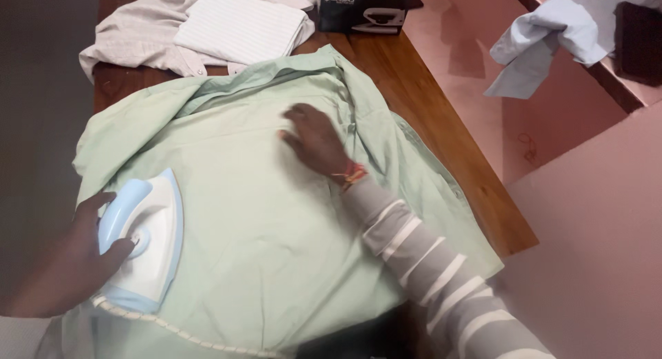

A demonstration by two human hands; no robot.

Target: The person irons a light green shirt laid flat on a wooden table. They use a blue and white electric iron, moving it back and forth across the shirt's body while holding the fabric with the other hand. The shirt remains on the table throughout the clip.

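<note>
A pale green shirt (pixel 262 221) lies spread over a wooden table (pixel 441 131). My left hand (pixel 86 245) grips the light blue handle of a white and blue clothes iron (pixel 155 242), which rests flat on the shirt's left part. The iron's braided cord (pixel 172 329) trails along the near edge. My right hand (pixel 314 140) lies flat on the shirt near its collar, fingers spread, pressing the cloth. A red thread band circles that wrist, and the sleeve is grey with white stripes.
At the table's far end lie a crumpled striped shirt (pixel 138 35), a folded white striped cloth (pixel 238 24) and a black iron box (pixel 365 8). A light blue garment (pixel 545 42) hangs over a ledge at the right. Pink floor lies right of the table.
</note>
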